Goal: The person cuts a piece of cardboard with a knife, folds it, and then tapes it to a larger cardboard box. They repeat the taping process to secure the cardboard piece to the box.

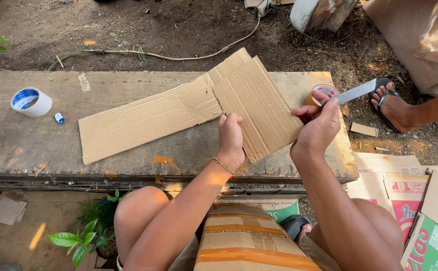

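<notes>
**Knife raised, cardboard pinned on the plank**

The left hand (230,136) presses down on a long cardboard sheet (149,118), its fingers curled and bearing on the sheet right at the near end of a short slit. From those fingertips the sheet runs away in two directions: a long strip stretching off to the left along the wooden plank (38,145), and a wider flap rising up and to the right, its lower corner passing under the right hand. The long axis lies roughly along the plank, tilted slightly upward toward the right.

The right hand (319,128) is clenched around the handle of a knife (357,92), blade pointing up and away to the right, clear of the cardboard. The slit lies to the left of the right fingers, so the left hand is much the nearer of the two to the cut line.

Just behind the right fingers sits a roll of brown tape (324,91), partly hidden. Far to the left of the left fingers, a white tape roll with a blue inner label (31,102) stands on the plank. Below the right forearm, flattened cartons printed in red, pink and green (419,216) lie on the ground; a brown box banded with orange tape (249,241) rests between the knees. Another person's sandalled foot (392,103) stands beyond the knife tip.
</notes>
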{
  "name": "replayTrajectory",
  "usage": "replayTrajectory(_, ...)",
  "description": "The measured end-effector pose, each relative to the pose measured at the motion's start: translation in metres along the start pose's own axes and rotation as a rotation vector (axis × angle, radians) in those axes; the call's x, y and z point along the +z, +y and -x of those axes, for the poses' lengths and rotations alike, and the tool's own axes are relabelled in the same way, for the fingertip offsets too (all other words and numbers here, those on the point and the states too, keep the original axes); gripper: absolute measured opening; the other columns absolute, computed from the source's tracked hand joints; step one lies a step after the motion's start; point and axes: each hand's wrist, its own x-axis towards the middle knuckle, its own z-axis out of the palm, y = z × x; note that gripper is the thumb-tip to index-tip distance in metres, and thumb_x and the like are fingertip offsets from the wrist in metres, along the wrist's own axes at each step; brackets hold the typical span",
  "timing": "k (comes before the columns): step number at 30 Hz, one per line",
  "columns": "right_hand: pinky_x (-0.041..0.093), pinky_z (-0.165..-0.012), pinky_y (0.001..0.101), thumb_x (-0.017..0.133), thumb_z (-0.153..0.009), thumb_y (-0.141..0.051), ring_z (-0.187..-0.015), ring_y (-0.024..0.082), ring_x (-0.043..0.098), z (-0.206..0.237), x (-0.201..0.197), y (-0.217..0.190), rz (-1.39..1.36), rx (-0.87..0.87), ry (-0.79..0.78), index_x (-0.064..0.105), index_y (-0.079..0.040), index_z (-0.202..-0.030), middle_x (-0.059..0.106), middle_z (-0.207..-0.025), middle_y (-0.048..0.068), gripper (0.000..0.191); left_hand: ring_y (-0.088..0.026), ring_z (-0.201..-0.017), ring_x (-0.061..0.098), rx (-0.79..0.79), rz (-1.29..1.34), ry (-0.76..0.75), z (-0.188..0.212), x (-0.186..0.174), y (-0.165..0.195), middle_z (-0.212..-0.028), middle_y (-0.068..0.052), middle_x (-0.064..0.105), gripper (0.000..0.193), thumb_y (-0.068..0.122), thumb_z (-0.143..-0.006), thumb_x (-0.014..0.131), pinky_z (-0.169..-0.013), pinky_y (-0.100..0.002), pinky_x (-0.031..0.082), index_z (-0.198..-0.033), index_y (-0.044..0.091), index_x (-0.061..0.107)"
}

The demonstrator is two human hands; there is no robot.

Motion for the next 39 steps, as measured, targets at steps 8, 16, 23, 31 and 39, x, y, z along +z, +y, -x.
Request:
replayTrajectory(8, 0.054, -0.073, 0.0287, 0.037, -0.115, -0.038, -0.066, 0.015, 0.063, 0.004, 0.001, 0.007, 0.054, -0.09, -0.038, 0.061, -0.004, -0.11, 0.058, -0.065, 0.004, 0.042, -0.017, -0.089, 0.058, 0.213, -0.006, -0.112, -0.001, -0.002, 0.012, -0.094, -0.007, 0.056, 0.01, 0.011, -0.087, 0.046, -0.085, -0.039, 0.053, -0.095, 0.006, 0.047)
replayTrajectory(16, 0.054, -0.077, 0.0276, 0.036, -0.116, -0.036, -0.071, 0.013, 0.061, 0.015, 0.001, 0.011, 0.069, -0.118, -0.056, 0.059, -0.005, -0.112, 0.057, -0.071, 0.002, 0.039, -0.017, -0.092, 0.059, 0.279, 0.072, -0.193, -0.002, -0.004, 0.019, -0.1, -0.007, 0.06, 0.021, 0.007, -0.086, 0.046, -0.088, -0.037, 0.052, -0.105, 0.002, 0.054)
replayTrajectory(23, 0.051, -0.074, 0.0264, 0.038, -0.115, -0.037, -0.07, 0.01, 0.058, 0.018, 0.002, 0.009, 0.027, -0.117, -0.042, 0.058, -0.005, -0.108, 0.059, -0.074, 0.002, 0.039, -0.015, -0.096, 0.053, 0.346, 0.045, -0.228, -0.003, -0.006, 0.013, -0.102, -0.005, 0.058, 0.023, 0.005, -0.089, 0.046, -0.094, -0.035, 0.047, -0.11, 0.003, 0.054)
replayTrajectory(31, 0.05, -0.078, 0.0287, 0.04, -0.117, -0.034, -0.076, 0.011, 0.059, 0.018, 0.0, 0.001, 0.062, -0.095, -0.165, 0.06, -0.004, -0.108, 0.061, -0.08, 0.002, 0.037, -0.018, -0.099, 0.062, 0.21, 0.058, -0.283, 0.007, -0.009, 0.027, -0.107, -0.01, 0.06, 0.038, 0.006, -0.084, 0.043, -0.091, -0.04, 0.055, -0.122, 0.003, 0.047)
replayTrajectory(39, 0.053, -0.07, 0.0312, 0.038, -0.112, -0.039, -0.073, 0.014, 0.063, 0.014, 0.002, -0.022, -0.012, 0.15, -0.103, 0.059, -0.01, -0.103, 0.063, -0.075, 0.003, 0.037, -0.021, -0.097, 0.062, 0.276, 0.097, -0.295, 0.001, -0.007, 0.034, -0.107, -0.012, 0.059, 0.031, 0.004, -0.087, 0.045, -0.09, -0.04, 0.057, -0.117, -0.002, 0.048)
